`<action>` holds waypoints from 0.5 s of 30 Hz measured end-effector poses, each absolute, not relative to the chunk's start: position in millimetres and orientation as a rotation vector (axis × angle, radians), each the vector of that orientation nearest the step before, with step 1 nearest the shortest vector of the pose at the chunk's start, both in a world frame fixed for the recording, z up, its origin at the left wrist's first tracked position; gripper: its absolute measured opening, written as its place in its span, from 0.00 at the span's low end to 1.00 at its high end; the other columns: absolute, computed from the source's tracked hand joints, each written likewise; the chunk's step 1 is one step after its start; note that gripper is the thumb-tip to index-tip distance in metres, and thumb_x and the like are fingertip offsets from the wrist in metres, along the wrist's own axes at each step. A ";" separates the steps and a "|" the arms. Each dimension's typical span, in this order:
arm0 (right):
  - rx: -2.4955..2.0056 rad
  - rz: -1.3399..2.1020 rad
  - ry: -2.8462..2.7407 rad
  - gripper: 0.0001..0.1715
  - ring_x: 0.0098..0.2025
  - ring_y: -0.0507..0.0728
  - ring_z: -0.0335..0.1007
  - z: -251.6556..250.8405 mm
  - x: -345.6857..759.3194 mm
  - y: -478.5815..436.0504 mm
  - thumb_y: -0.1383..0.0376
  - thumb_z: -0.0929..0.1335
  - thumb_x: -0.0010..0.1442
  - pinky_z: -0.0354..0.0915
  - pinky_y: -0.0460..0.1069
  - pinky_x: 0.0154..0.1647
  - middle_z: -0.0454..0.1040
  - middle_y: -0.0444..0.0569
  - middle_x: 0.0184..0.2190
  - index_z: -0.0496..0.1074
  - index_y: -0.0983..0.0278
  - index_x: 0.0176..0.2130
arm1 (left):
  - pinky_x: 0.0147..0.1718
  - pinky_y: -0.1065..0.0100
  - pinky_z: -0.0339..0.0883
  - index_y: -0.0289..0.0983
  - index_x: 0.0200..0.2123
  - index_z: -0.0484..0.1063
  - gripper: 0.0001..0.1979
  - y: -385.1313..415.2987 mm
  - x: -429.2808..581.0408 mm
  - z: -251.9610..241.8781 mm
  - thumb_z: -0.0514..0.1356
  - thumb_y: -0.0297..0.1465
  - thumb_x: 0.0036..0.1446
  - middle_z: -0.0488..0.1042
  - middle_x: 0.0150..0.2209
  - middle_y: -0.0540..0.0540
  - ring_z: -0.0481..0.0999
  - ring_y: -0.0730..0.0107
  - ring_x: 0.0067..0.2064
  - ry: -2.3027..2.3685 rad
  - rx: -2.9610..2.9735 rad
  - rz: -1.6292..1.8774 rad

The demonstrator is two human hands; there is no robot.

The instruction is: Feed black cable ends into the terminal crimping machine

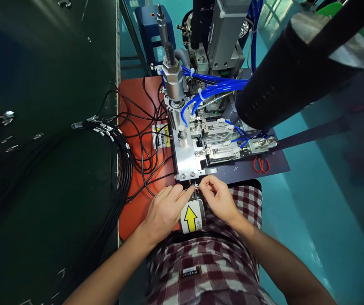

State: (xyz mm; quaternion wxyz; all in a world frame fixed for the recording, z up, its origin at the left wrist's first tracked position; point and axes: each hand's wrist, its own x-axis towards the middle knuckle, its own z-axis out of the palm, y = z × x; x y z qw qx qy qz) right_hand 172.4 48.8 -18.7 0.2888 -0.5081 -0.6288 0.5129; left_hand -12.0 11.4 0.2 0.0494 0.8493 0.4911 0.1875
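Note:
At the front edge of a metal machine (185, 163), my left hand (166, 207) reaches in with its index finger extended to a small part (196, 186) on the narrow track. My right hand (217, 197) pinches at the right side of that same spot, thumb and index finger together. What lies between the fingertips is too small to make out. Below them sits a white label with a yellow arrow (191, 218). Black cables (147, 148) run from the machine across an orange board (134, 218) on the left.
A bundle of black cables (123, 169) with white-tagged ends lies on the dark table (58, 190), near small metal bits (9, 114). Red-handled scissors (261, 164) rest at the right. A thick black tube (277, 76) and blue hoses (223, 86) hang over the machine.

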 end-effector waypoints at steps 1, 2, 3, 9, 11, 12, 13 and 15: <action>-1.372 1.376 -1.678 0.10 0.24 0.51 0.56 -17.6 171.9 48.6 0.62 0.61 0.66 0.56 0.47 0.25 0.62 0.42 0.24 0.63 0.61 0.31 | 0.30 0.67 0.66 0.32 0.50 0.71 0.16 11.5 -12.0 0.6 0.51 0.23 0.62 0.68 0.30 0.46 0.66 0.66 0.31 1.497 2.599 0.569; -1.380 1.330 -1.715 0.10 0.25 0.52 0.57 -16.2 171.4 48.3 0.62 0.61 0.66 0.57 0.47 0.26 0.62 0.42 0.25 0.63 0.61 0.31 | 0.30 0.66 0.65 0.31 0.50 0.71 0.15 11.5 -11.9 1.0 0.51 0.24 0.62 0.68 0.30 0.46 0.66 0.66 0.31 1.499 2.612 0.559; -1.381 1.245 -1.779 0.10 0.26 0.52 0.59 -14.6 170.9 48.1 0.63 0.61 0.66 0.58 0.48 0.28 0.63 0.43 0.26 0.63 0.61 0.31 | 0.30 0.66 0.64 0.31 0.51 0.71 0.15 11.5 -11.8 1.6 0.51 0.24 0.63 0.68 0.30 0.46 0.65 0.66 0.31 1.502 2.625 0.540; -1.434 1.227 -1.816 0.10 0.27 0.52 0.61 -11.4 170.3 49.4 0.64 0.61 0.65 0.59 0.47 0.28 0.66 0.44 0.26 0.64 0.62 0.31 | 0.28 0.64 0.60 0.31 0.51 0.71 0.15 11.1 -11.5 1.8 0.51 0.25 0.63 0.67 0.29 0.46 0.63 0.64 0.30 1.504 2.682 0.465; -1.462 1.300 -1.783 0.11 0.25 0.52 0.60 -10.5 169.8 50.1 0.63 0.60 0.65 0.58 0.47 0.26 0.65 0.43 0.25 0.63 0.62 0.31 | 0.28 0.64 0.59 0.31 0.50 0.71 0.15 11.2 -11.5 0.6 0.52 0.25 0.63 0.67 0.29 0.46 0.62 0.65 0.30 1.504 2.688 0.496; -1.474 1.255 -1.820 0.10 0.25 0.52 0.61 -9.0 169.2 50.2 0.64 0.60 0.65 0.58 0.47 0.27 0.66 0.43 0.25 0.63 0.62 0.31 | 0.28 0.65 0.59 0.31 0.50 0.71 0.14 11.4 -11.3 0.1 0.52 0.25 0.63 0.67 0.29 0.46 0.62 0.65 0.30 1.507 2.687 0.512; -1.488 1.168 -1.885 0.10 0.27 0.52 0.62 -7.0 168.5 50.1 0.65 0.60 0.65 0.59 0.47 0.29 0.66 0.44 0.26 0.63 0.62 0.31 | 0.28 0.65 0.59 0.31 0.50 0.71 0.14 11.5 -11.1 -0.3 0.52 0.26 0.63 0.67 0.29 0.46 0.62 0.65 0.30 1.508 2.684 0.524; -1.511 0.977 -2.022 0.09 0.30 0.54 0.63 -2.2 166.8 49.6 0.67 0.60 0.64 0.58 0.49 0.32 0.67 0.46 0.28 0.62 0.62 0.31 | 0.27 0.65 0.58 0.31 0.49 0.71 0.14 11.9 -10.5 -0.4 0.52 0.26 0.63 0.67 0.28 0.47 0.62 0.65 0.29 1.509 2.681 0.543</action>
